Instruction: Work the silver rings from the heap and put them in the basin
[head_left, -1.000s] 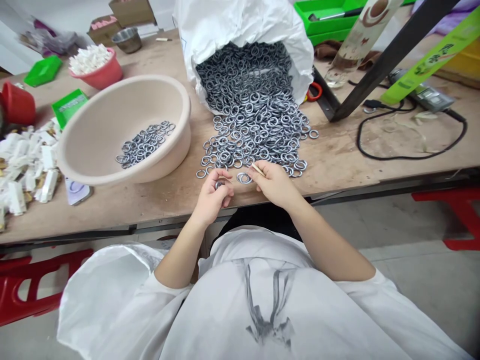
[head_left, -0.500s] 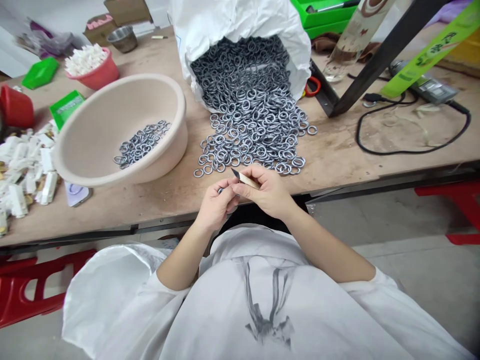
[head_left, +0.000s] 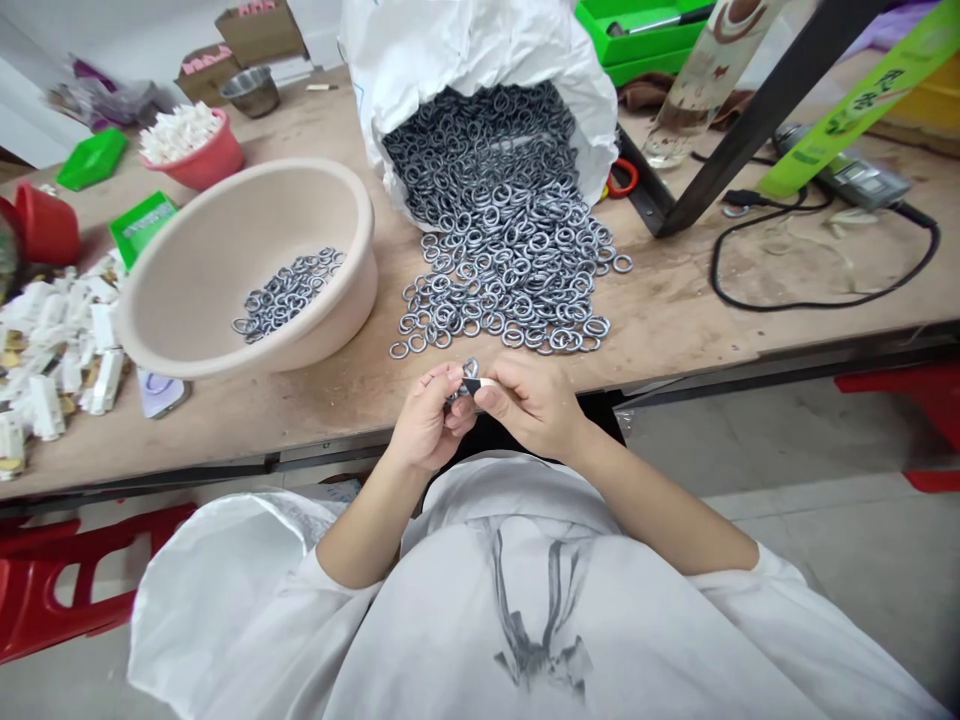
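Both of my hands meet just above the table's front edge. In the fingers of my left hand (head_left: 433, 412) are a few grey rings (head_left: 470, 367), partly hidden by the fingertips. My right hand (head_left: 538, 402) is closed on a small dark-tipped tool (head_left: 472, 385), its pale handle mostly covered by the fingers. The dark tip reaches across to the rings at my left fingertips; whether it touches them I cannot tell. Just beyond my hands lies a heap of grey rings (head_left: 517, 265), spilling from a white sack (head_left: 480, 50) on its side.
A beige basin (head_left: 176, 345) at left holds a small batch of rings. White parts (head_left: 45, 400) with a phone-like object (head_left: 161, 393) lie beyond it. A dark metal bar (head_left: 765, 120), red-handled scissors (head_left: 622, 178) and a black cable (head_left: 787, 305) occupy the right.
The tool's tip has swung down from pointing up and left to lie across my left fingertips. More of the rings in my left hand shows. The view has shifted slightly.
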